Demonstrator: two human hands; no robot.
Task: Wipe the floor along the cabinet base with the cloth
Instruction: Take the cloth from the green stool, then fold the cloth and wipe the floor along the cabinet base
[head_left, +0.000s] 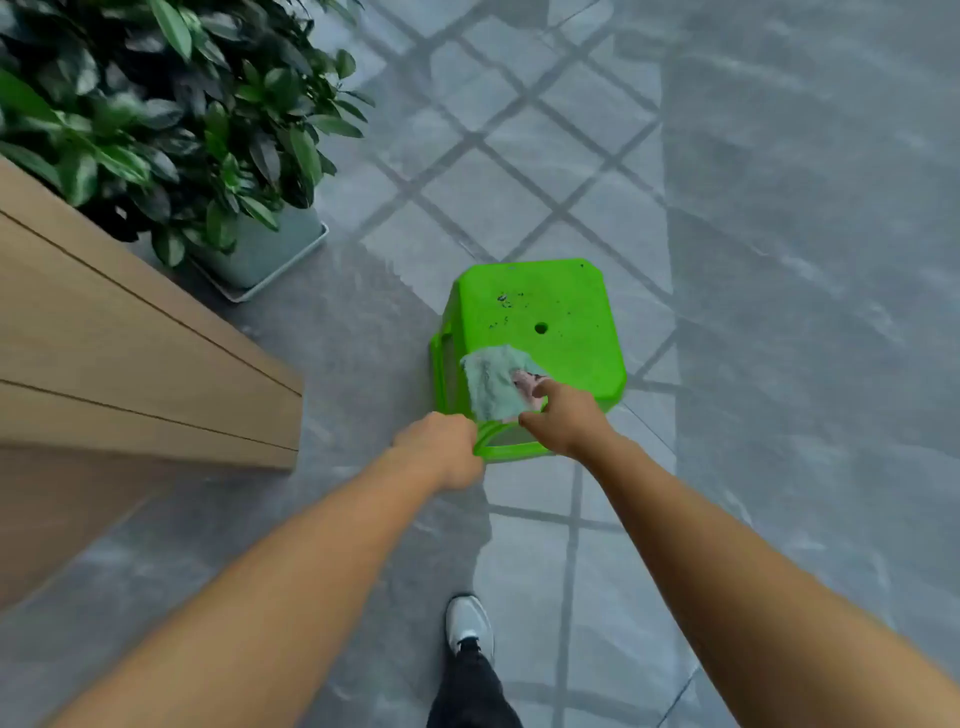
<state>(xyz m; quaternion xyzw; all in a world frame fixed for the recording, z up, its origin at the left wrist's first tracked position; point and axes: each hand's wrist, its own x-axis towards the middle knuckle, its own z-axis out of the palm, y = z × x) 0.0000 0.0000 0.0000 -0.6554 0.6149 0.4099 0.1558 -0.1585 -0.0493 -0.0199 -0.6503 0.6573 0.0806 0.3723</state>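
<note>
Fingers of the left hand (441, 447) curl shut over the near rim of the green plastic stool (550, 322). Beside it the right hand (563, 415) pinches a pale green cloth (493, 382), crumpled, with a pinkish patch, lying on the seat's near edge, apart from the wooden cabinet (130, 353).

cloth (491, 384): pale green, crumpled, laid on a green stool's near edge | floor (779, 260): grey tiles, dark grout lines | cabinet (130, 353): light wood, at left
</note>
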